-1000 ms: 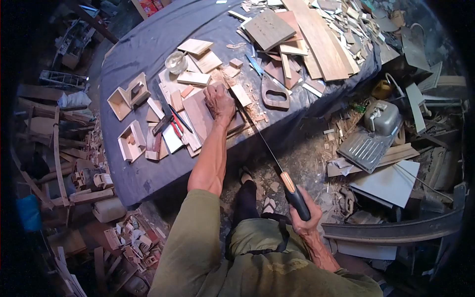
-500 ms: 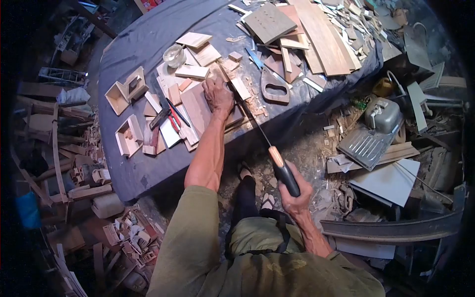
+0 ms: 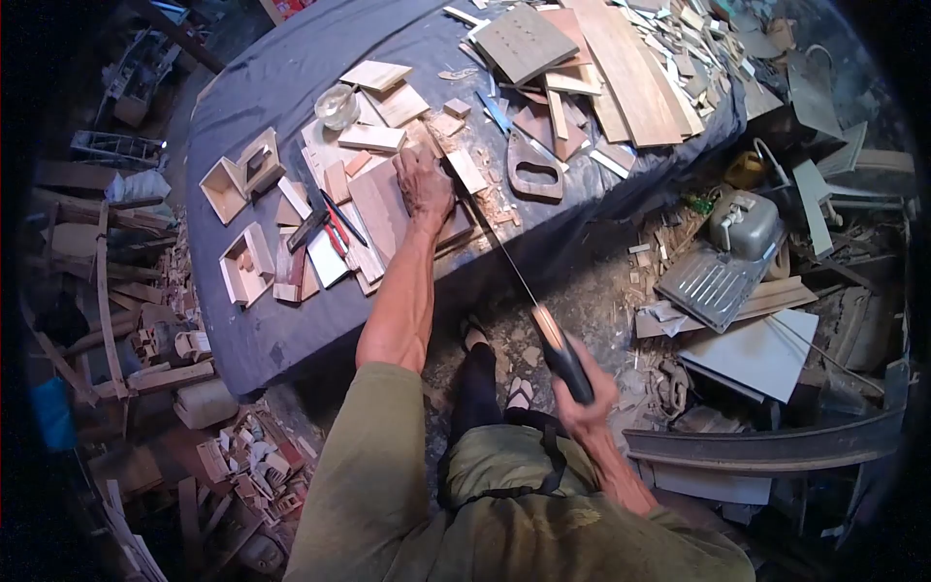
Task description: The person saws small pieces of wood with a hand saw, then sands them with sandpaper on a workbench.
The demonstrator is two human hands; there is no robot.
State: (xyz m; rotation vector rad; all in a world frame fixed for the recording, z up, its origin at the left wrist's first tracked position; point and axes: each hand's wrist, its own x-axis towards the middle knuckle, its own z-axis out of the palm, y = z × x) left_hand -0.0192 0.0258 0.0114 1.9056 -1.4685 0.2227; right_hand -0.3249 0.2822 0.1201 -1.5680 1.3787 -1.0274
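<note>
My right hand (image 3: 586,393) is closed round the black and wooden handle of a long thin saw (image 3: 506,254), off the table's front edge. The saw's blade runs up and left onto the table, beside a pale wood block (image 3: 467,171). My left hand (image 3: 424,184) presses down by the blade, on or beside a brown board (image 3: 380,209); its fingers bend over wood, and what lies under them is hidden. Sawdust and chips (image 3: 497,206) lie right of the block.
On the cloth-covered table (image 3: 281,344) are open wooden boxes (image 3: 246,264), red pliers (image 3: 337,229), a glass jar (image 3: 337,107), a second handsaw (image 3: 534,170) and stacked boards (image 3: 630,78). A metal sink (image 3: 713,286) and scrap lie on the floor at right.
My right hand and the saw handle have moved down and slightly right, drawing the blade back toward me. My left hand stays at the same place on the wood.
</note>
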